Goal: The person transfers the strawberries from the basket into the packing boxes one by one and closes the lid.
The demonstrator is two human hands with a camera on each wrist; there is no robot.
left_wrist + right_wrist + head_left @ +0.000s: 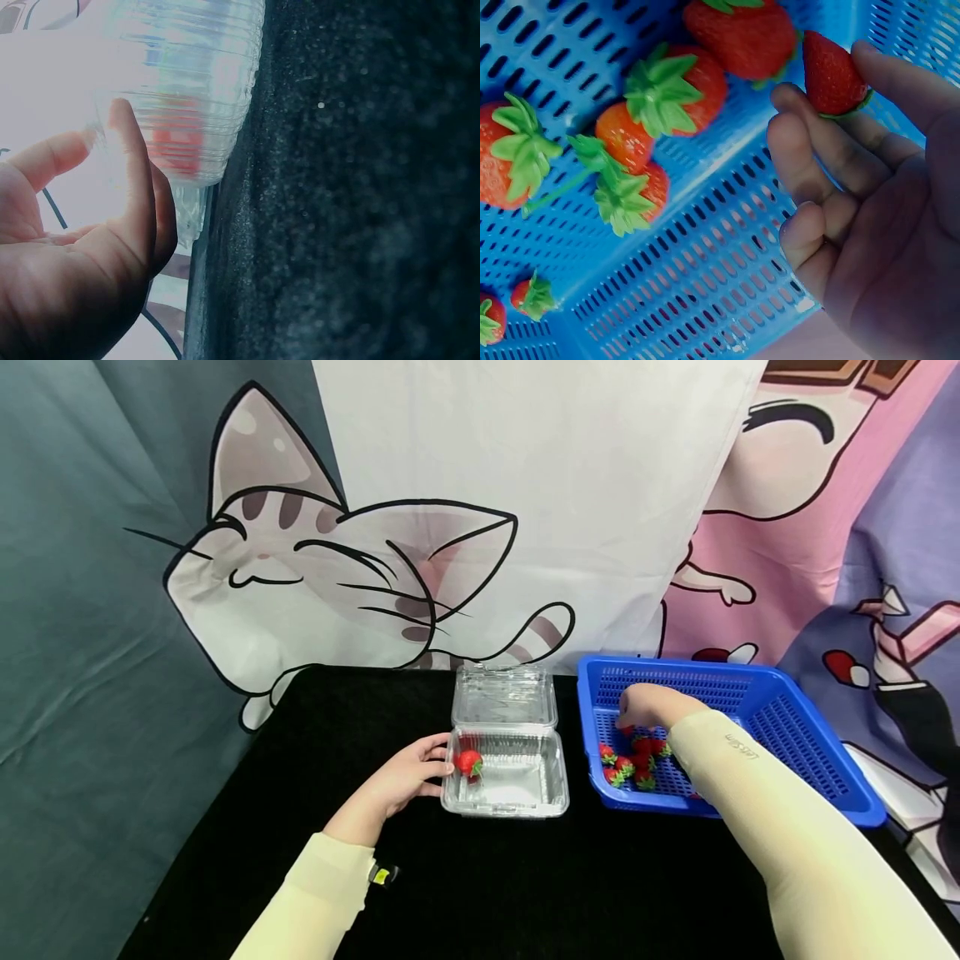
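My left hand (408, 774) holds the left rim of a clear plastic clamshell box (564, 768), its lid (504, 697) folded back behind. One strawberry (470, 763) lies in the box's left part; in the left wrist view it shows red through the ribbed wall (217, 112). Inside a blue plastic basket (832, 760), my right hand (651, 705) pinches a strawberry (832, 75) between thumb and fingers. Several more strawberries (624, 766) with green leaf caps lie near the basket's left side, by that hand.
Black cloth (480, 885) covers the table under the box and basket. The basket stands just right of the box, a narrow gap between them. A printed cat curtain (600, 485) hangs behind the table's back edge.
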